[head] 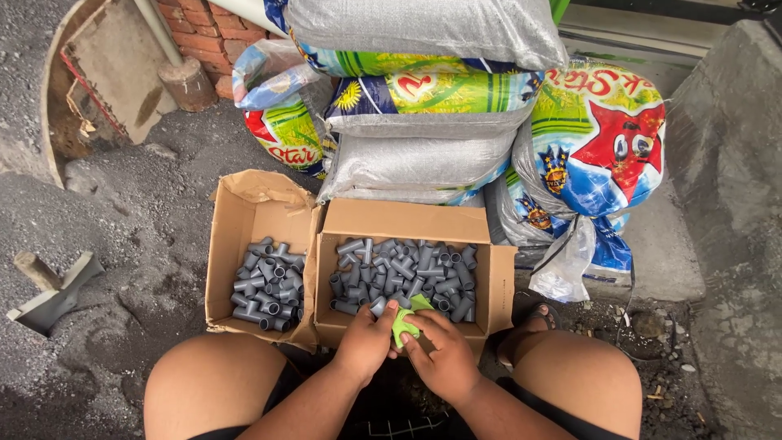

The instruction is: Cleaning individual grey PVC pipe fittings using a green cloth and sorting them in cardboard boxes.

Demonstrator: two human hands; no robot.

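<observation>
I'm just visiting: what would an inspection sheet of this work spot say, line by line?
Surface: gritty grey ground, no table.
Job's things: green cloth and a grey pipe fitting at both hands; right box and left box hold grey pipe fittings.
Clutter: wooden scrap on the ground at left.
Hands: left hand and right hand both grip the cloth over the right box's near edge.
Cables: nothing seen.
Surroundings: stacked printed sacks behind the boxes, brick wall, concrete slab at right.
</observation>
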